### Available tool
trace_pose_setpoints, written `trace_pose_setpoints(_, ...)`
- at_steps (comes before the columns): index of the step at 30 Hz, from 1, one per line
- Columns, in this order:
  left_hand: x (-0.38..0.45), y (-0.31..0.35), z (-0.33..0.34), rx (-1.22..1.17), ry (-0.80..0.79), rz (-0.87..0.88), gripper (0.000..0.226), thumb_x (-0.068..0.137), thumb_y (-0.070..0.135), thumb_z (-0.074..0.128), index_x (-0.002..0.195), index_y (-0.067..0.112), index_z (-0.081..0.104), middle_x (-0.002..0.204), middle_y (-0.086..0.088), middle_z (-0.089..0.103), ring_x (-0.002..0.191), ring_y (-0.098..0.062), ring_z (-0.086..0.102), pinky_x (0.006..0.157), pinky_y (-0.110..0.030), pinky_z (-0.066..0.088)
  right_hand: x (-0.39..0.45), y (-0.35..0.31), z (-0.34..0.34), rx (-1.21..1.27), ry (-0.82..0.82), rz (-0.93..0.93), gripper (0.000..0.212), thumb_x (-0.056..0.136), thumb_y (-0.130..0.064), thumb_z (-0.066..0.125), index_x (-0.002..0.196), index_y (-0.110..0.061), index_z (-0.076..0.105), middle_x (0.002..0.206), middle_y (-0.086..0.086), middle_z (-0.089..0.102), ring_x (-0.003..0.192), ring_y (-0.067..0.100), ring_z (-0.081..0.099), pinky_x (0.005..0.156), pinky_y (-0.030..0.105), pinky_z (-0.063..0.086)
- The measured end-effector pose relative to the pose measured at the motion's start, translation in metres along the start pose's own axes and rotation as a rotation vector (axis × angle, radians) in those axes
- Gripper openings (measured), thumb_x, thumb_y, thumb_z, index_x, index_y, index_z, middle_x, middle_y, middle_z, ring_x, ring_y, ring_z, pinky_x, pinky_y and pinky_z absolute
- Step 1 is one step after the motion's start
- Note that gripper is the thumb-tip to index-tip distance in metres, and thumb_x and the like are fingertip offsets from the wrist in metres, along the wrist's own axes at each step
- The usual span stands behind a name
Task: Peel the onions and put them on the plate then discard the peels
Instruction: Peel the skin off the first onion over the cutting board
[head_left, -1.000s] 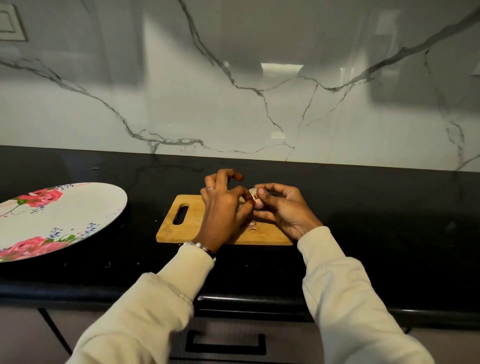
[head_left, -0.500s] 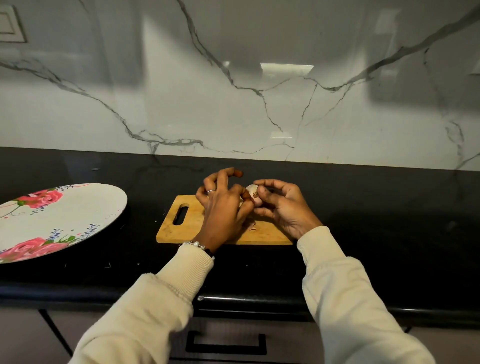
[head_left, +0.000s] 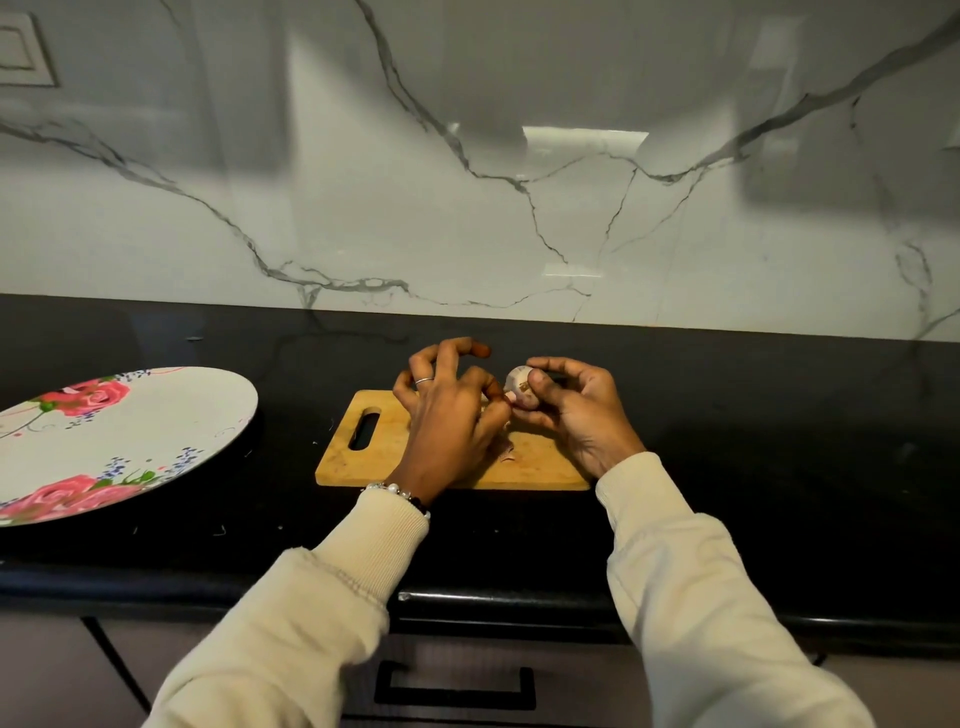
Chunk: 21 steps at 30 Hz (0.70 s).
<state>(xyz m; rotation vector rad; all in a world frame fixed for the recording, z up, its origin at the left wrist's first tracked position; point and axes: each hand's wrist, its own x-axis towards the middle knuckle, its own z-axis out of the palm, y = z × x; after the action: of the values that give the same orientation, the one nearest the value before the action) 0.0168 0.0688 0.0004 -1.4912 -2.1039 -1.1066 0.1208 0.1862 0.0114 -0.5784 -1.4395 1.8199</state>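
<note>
A small pale onion (head_left: 519, 385) with purplish skin is held above the wooden cutting board (head_left: 363, 457). My right hand (head_left: 576, 410) grips it with thumb and curled fingers. My left hand (head_left: 449, 415) pinches a bit of skin at the onion's lower left edge, its other fingers arched above. A loose piece of peel (head_left: 506, 453) lies on the board under my hands. The white plate (head_left: 156, 415) with pink roses sits to the left on the black counter and holds nothing.
The black counter (head_left: 779, 441) runs along a white marble wall. Tiny peel scraps dot the counter between plate and board. A drawer with a black handle (head_left: 457, 686) is below the counter edge.
The onion has risen slightly and turned more into view between my hands. My left fingers have shifted to its lower edge.
</note>
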Motion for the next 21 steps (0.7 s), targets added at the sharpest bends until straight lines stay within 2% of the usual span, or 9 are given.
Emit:
trace_pose_setpoints(3,0.0011,-0.0025,-0.0008,-0.067,0.07,-0.052,0.015,0.085,0.036,0.054,0.084,0.025,0.064,0.132,0.005,0.046,0.126,-0.018,0.025,0.097,-0.038,0.015,0.0009,-0.0037,-0.0037,0.116,0.038,0.026,0.012,0.095,-0.003,0.059,0.105,0.0,0.066,0.116,0.021,0.063,0.09,0.031,0.073,0.073,0.043,0.062)
trace_pose_setpoints(6,0.0021,-0.004,-0.0019,0.015,0.096,-0.103,0.013,0.089,0.032,0.063,0.096,0.022,0.069,0.123,0.006,0.053,0.122,-0.017,0.029,0.097,-0.04,0.015,-0.0014,-0.0041,-0.0014,0.103,0.035,0.058,0.009,0.095,-0.003,0.059,0.1,0.0,0.066,0.113,0.02,0.064,0.087,0.03,0.073,0.07,0.043,0.063)
trace_pose_setpoints(9,0.0012,-0.002,-0.0046,0.025,0.089,-0.121,0.01,0.09,0.024,0.064,0.099,0.027,0.066,0.107,0.016,0.056,0.12,-0.013,0.037,0.096,-0.033,0.011,-0.0008,-0.005,-0.0016,0.132,0.073,0.075,0.007,0.096,-0.004,0.058,0.095,0.0,0.064,0.11,0.019,0.063,0.09,0.031,0.07,0.065,0.041,0.063)
trace_pose_setpoints(11,-0.0004,-0.0006,-0.0054,0.02,0.068,-0.09,0.016,0.09,0.019,0.063,0.102,0.029,0.063,0.101,0.018,0.057,0.117,-0.01,0.043,0.101,-0.035,0.01,-0.0005,-0.0072,-0.0025,0.185,0.088,0.1,0.01,0.097,-0.007,0.059,0.096,0.002,0.064,0.108,0.02,0.063,0.09,0.031,0.069,0.064,0.039,0.063)
trace_pose_setpoints(13,-0.0014,0.0005,-0.0053,0.036,0.056,-0.052,0.017,0.093,0.021,0.06,0.106,0.031,0.064,0.105,0.015,0.063,0.116,-0.01,0.046,0.104,-0.04,0.011,-0.0015,-0.0091,-0.003,0.242,0.085,0.13,0.01,0.098,-0.007,0.057,0.097,0.002,0.063,0.106,0.02,0.063,0.089,0.03,0.069,0.065,0.04,0.063)
trace_pose_setpoints(15,-0.002,0.0014,-0.0046,0.025,0.078,-0.028,0.017,0.096,0.026,0.056,0.109,0.03,0.067,0.108,0.013,0.066,0.115,-0.01,0.048,0.104,-0.042,0.014,-0.0025,-0.0094,-0.0036,0.255,0.056,0.147,0.013,0.1,-0.005,0.052,0.104,0.001,0.063,0.113,0.022,0.061,0.092,0.032,0.068,0.067,0.042,0.063)
trace_pose_setpoints(18,-0.0028,0.0022,-0.0034,0.004,0.114,0.02,0.019,0.096,0.032,0.056,0.11,0.029,0.068,0.108,0.01,0.067,0.111,-0.012,0.05,0.096,-0.037,0.016,-0.0043,-0.0097,-0.0023,0.231,-0.02,0.178,0.023,0.102,-0.004,0.045,0.111,-0.003,0.067,0.119,0.023,0.06,0.097,0.034,0.068,0.068,0.04,0.063)
trace_pose_setpoints(21,-0.0037,0.0011,0.0004,0.009,0.081,0.083,0.021,0.093,0.035,0.061,0.111,0.029,0.068,0.111,0.007,0.063,0.11,-0.013,0.047,0.089,-0.032,0.016,-0.0071,-0.0098,0.0007,0.174,-0.086,0.201,0.024,0.103,-0.005,0.045,0.11,-0.002,0.067,0.11,0.021,0.066,0.085,0.026,0.071,0.068,0.037,0.063)
